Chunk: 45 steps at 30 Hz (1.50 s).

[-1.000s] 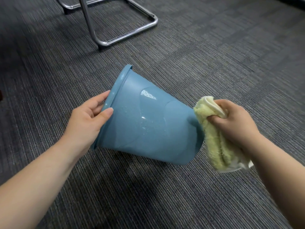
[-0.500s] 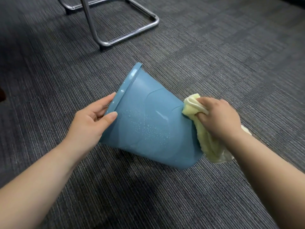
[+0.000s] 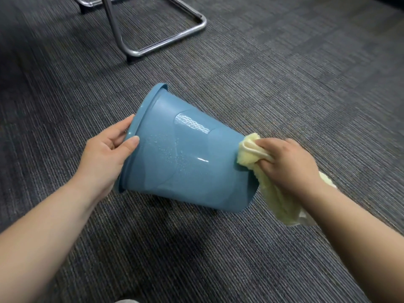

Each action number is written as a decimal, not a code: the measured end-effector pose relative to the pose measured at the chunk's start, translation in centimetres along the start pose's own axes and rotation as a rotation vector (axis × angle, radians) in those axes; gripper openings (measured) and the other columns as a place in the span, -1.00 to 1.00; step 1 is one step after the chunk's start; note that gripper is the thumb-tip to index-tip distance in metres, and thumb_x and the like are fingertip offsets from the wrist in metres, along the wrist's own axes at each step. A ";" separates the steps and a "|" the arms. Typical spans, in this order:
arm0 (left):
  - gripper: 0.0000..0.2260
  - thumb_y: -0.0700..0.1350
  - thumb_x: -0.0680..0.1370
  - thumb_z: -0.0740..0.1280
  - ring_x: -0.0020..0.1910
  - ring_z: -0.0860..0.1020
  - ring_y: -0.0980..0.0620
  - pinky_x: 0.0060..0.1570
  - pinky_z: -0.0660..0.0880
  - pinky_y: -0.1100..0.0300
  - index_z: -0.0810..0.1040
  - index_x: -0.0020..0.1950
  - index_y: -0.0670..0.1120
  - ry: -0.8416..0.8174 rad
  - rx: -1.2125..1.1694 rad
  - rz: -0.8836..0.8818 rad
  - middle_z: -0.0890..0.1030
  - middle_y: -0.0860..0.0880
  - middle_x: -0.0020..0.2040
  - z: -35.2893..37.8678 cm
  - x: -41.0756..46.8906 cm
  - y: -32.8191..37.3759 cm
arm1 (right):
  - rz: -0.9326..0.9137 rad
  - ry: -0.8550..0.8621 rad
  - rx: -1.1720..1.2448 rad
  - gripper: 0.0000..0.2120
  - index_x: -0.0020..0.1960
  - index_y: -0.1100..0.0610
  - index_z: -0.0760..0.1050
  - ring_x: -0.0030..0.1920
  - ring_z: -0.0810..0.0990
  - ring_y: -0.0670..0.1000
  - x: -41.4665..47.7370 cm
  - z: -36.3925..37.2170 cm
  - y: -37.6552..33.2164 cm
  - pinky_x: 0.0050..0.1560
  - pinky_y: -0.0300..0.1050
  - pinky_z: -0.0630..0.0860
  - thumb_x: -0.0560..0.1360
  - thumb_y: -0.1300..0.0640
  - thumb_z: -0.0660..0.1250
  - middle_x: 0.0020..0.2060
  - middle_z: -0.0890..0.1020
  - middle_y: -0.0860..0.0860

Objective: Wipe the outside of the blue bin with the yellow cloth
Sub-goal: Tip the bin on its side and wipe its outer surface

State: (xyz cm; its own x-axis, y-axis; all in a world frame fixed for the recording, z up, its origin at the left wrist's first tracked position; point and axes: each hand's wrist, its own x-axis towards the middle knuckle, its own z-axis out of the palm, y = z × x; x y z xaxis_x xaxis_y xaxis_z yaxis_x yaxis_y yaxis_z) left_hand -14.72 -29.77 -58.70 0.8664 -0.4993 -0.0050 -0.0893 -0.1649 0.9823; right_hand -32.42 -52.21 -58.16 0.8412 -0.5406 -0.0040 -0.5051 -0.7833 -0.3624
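The blue bin (image 3: 185,158) lies tipped on its side above the carpet, rim to the left, base to the right, with water droplets and shiny wet patches on its wall. My left hand (image 3: 107,158) grips the rim, thumb on the outside and fingers inside. My right hand (image 3: 288,162) clutches the bunched yellow cloth (image 3: 251,154) and presses it against the bin's wall near the base. The rest of the cloth hangs down under my right wrist. The bin's opening faces away and its inside is hidden.
Grey striped carpet (image 3: 284,73) covers the floor all round. A chrome chair frame (image 3: 164,43) stands at the back, above the bin. Something pale shows at the bottom edge (image 3: 124,301), too little to identify.
My right hand slid the cloth up the bin's wall toward the rim, then back to the base end. The bin shifted slightly in my left hand's grip.
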 end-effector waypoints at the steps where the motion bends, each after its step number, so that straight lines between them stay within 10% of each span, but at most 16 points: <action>1: -0.63 -0.33 0.49 0.21 -0.14 0.56 0.41 -0.20 0.45 0.52 0.45 0.05 0.15 0.008 -0.007 -0.006 0.61 0.40 -0.27 0.0 0.1 0.0 | -0.054 -0.010 0.026 -0.74 0.06 0.03 0.48 -0.08 0.42 0.13 -0.3 0.1 -0.6 -0.21 -0.06 0.34 0.38 0.17 0.27 -0.02 0.62 0.02; 14: -0.61 -0.32 0.50 0.19 -0.18 0.58 0.36 -0.24 0.48 0.48 0.34 0.23 0.07 -0.028 -0.122 -0.052 0.63 0.26 -0.15 0.6 0.1 0.9 | 0.059 -0.014 0.097 -0.76 0.05 0.04 0.48 -0.06 0.50 0.16 0.4 -1.0 -0.3 -0.23 -0.11 0.29 0.39 0.19 0.27 -0.12 0.61 0.08; 27: -0.52 -0.33 0.51 0.11 0.12 0.52 0.25 0.10 0.44 0.38 0.25 0.36 0.07 -0.413 -0.119 -0.052 0.56 0.22 0.13 2.6 -1.1 3.2 | -0.299 0.153 0.094 -0.69 0.12 0.04 0.39 -0.01 0.40 0.09 1.5 -3.6 -9.4 -0.23 -0.07 0.22 0.39 0.13 0.27 -0.09 0.55 -0.06; 45: -0.50 -0.18 0.30 0.25 0.10 0.54 0.21 0.07 0.48 0.33 0.40 0.23 0.10 -0.332 -0.275 -0.131 0.52 0.16 0.19 1.7 -1.0 3.1 | -0.548 -0.007 -0.041 -0.79 -0.06 0.09 0.48 -0.21 0.47 0.14 -1.2 -1.4 -11.8 -0.32 -0.08 0.34 0.31 0.20 0.32 -0.23 0.63 0.01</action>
State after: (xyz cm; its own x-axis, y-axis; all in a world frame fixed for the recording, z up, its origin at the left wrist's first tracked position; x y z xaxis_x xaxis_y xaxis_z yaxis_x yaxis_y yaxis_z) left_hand -16.69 -31.23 -55.96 0.6532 -0.7424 -0.1488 0.1837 -0.0353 0.9824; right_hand -27.77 -42.75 -52.55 0.9845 -0.0479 0.1685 0.0006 -0.9609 -0.2769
